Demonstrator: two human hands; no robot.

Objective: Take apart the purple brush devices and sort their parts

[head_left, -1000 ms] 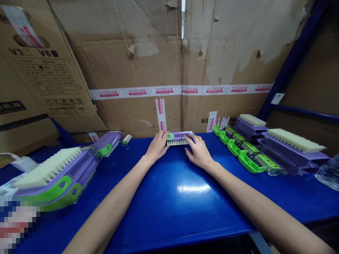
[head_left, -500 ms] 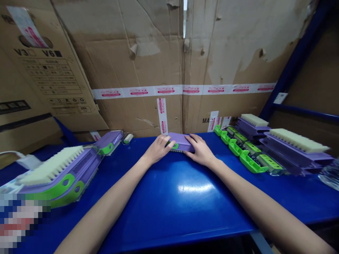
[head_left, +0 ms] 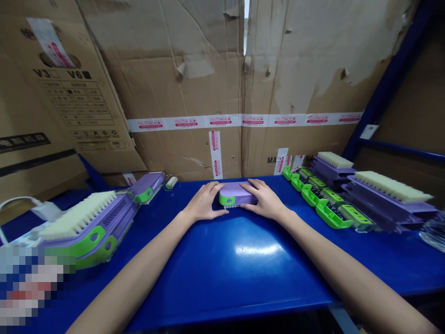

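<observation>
A purple, box-like brush (head_left: pixel 234 189) with a green end cap (head_left: pixel 226 200) and pale bristles below lies on the blue table, close to the cardboard wall. My right hand (head_left: pixel 266 200) holds its right end, fingers over the top and thumb low on the front. Around the left end is my left hand (head_left: pixel 205 202), with thumb and fingers spread apart. Its fingertips are at the upper left edge and its thumb is low by the bristles. The green cap shows between them; whether the left fingers press on it is hard to see.
Purple housings with cream bristle blocks (head_left: pixel 392 185) and a row of green and clear parts (head_left: pixel 330 213) stand at right. More purple-green brushes (head_left: pixel 93 232) lie at left, near a white charger (head_left: pixel 47 211) with a cable. Cardboard (head_left: pixel 187 93) closes off the back.
My left hand has opened its fingers around the green cap, its thumb moving lower and more of the cap showing. The brush sits slightly nearer me. The view has shifted slightly.
</observation>
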